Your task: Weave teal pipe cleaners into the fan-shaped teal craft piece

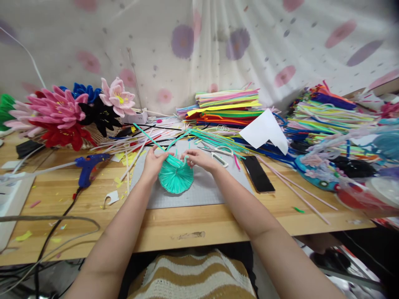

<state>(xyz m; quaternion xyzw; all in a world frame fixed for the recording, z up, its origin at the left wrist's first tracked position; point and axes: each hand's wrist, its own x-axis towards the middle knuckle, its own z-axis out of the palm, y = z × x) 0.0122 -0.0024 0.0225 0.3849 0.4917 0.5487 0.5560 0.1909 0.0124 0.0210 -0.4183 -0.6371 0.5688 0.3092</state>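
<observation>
A round teal piece made of pipe cleaners point(177, 180) is held just above the grey cutting mat point(199, 199). My left hand point(153, 164) is closed on its upper left edge, where a long teal strand sticks out past the fingers. At its upper right edge, my right hand point(197, 158) pinches a teal pipe cleaner end point(185, 159). Scissors with white handles point(222, 153) lie just right of my right hand. Behind both hands spreads a bunch of loose teal pipe cleaners point(215, 140).
A blue glue gun point(89, 166) and its black cord lie on the left. Fuzzy flowers point(59, 110) stand at the back left. A phone point(258, 174), white paper point(264, 131) and stacked pipe cleaners point(227, 106) sit right and behind. Yellow scraps dot the wooden table point(118, 224).
</observation>
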